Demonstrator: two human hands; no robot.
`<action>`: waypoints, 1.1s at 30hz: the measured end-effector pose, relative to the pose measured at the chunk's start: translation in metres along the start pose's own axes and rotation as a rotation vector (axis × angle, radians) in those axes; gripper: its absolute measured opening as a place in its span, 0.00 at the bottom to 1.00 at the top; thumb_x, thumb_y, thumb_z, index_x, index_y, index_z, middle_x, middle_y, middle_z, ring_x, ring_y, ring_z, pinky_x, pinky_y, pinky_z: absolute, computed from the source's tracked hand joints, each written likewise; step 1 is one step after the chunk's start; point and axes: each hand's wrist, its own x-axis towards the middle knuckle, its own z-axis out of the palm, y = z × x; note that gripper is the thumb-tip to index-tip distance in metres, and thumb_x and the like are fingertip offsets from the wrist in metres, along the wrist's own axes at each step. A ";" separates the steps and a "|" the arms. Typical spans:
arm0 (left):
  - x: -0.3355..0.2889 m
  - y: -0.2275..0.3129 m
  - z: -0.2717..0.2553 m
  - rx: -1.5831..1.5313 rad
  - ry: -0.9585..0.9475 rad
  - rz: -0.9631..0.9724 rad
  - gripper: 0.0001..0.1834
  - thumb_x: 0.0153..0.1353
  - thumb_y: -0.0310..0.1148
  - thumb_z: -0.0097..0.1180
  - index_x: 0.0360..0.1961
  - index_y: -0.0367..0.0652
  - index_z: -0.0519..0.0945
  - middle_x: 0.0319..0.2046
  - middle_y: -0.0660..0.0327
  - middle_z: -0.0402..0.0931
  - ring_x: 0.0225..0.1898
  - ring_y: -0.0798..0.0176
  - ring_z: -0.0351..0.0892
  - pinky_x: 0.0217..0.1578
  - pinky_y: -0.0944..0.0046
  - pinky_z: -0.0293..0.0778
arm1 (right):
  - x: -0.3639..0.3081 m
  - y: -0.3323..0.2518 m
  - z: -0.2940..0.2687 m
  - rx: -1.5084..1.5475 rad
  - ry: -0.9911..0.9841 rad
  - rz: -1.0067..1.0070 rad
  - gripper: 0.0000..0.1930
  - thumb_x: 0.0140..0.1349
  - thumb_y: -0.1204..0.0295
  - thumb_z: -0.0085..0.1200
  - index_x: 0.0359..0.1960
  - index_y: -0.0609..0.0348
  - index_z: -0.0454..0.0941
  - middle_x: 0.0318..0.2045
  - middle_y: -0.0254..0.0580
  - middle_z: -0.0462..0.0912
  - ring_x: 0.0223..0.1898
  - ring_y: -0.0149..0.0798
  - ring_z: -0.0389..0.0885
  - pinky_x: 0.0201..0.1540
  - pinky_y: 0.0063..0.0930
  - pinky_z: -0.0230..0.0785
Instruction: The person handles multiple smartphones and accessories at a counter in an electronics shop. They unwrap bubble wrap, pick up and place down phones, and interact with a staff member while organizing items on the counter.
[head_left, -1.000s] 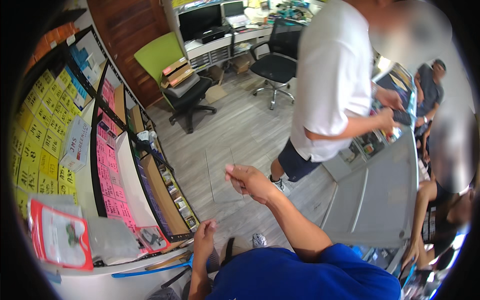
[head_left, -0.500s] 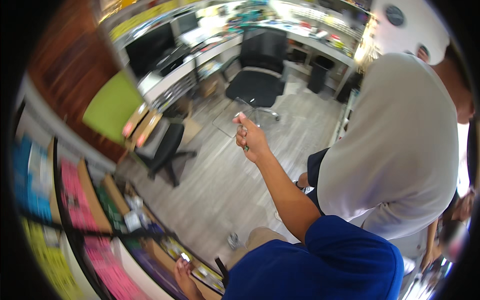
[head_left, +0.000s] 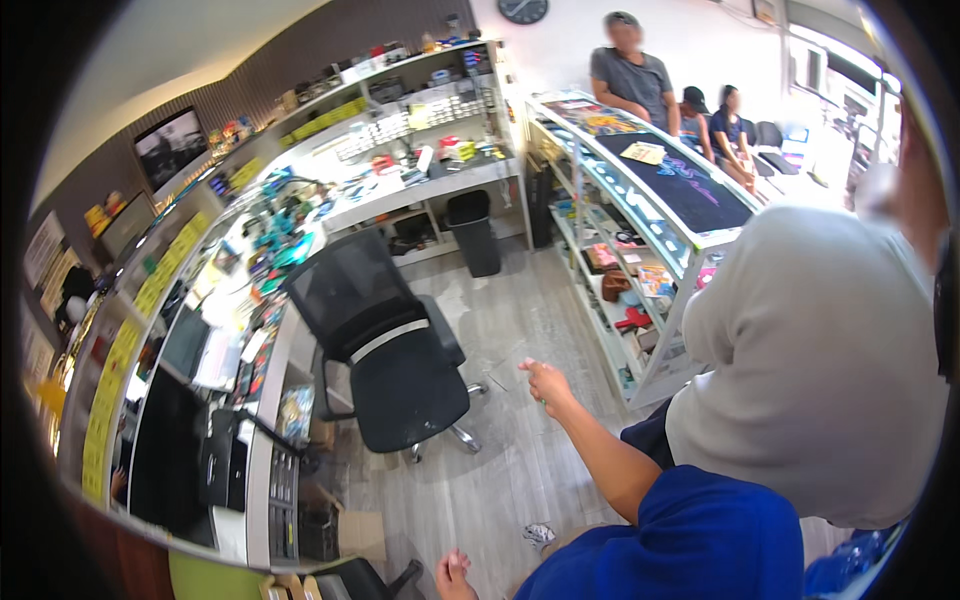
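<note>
My right hand [head_left: 548, 390] reaches out ahead, over the floor beside the black office chair [head_left: 405, 400]. Its fingers are closed in a pinch. Faint thin edges by the fingertips look like a see-through piece, its kind unclear. A small green spot shows at one finger. Low in the picture, my left hand [head_left: 456, 577] hangs with its fingers loosely bent and slightly apart; nothing shows in it. Blue sleeve cloth [head_left: 715, 525] covers my right upper arm.
A person in a grey shirt [head_left: 810, 370] stands close on my right, beside a glass display counter [head_left: 690, 235]. A cluttered workbench [head_left: 345, 210] curves along the left and back, with a dark bin [head_left: 472, 235] under it. Several people are beyond the counter.
My view has swung right and up; the glass counter and people beyond it have come in, and the shelves of coloured packets have left. My right hand stays stretched out; its arm is lower in view.
</note>
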 end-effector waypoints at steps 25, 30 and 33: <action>0.693 0.376 0.480 -0.208 -0.682 0.340 0.20 0.80 0.44 0.56 0.53 0.35 0.83 0.44 0.58 0.85 0.44 0.66 0.81 0.50 0.64 0.77 | 0.344 -0.171 -0.111 -0.743 0.422 -0.131 0.16 0.73 0.62 0.55 0.54 0.47 0.91 0.49 0.42 0.90 0.44 0.40 0.84 0.48 0.35 0.78; 0.755 0.417 0.614 -0.144 -0.812 0.425 0.18 0.80 0.42 0.57 0.51 0.34 0.84 0.44 0.57 0.86 0.44 0.64 0.84 0.51 0.63 0.79 | 0.434 -0.227 -0.170 -0.229 0.462 0.044 0.15 0.73 0.71 0.54 0.55 0.50 0.89 0.29 0.25 0.73 0.26 0.23 0.67 0.27 0.23 0.59; 0.774 0.430 0.664 -0.131 -0.779 0.340 0.18 0.79 0.41 0.58 0.53 0.33 0.84 0.44 0.56 0.86 0.45 0.63 0.85 0.52 0.63 0.80 | 0.529 -0.286 -0.155 -0.276 0.482 0.021 0.12 0.77 0.65 0.55 0.51 0.53 0.89 0.24 0.21 0.67 0.23 0.21 0.62 0.25 0.22 0.53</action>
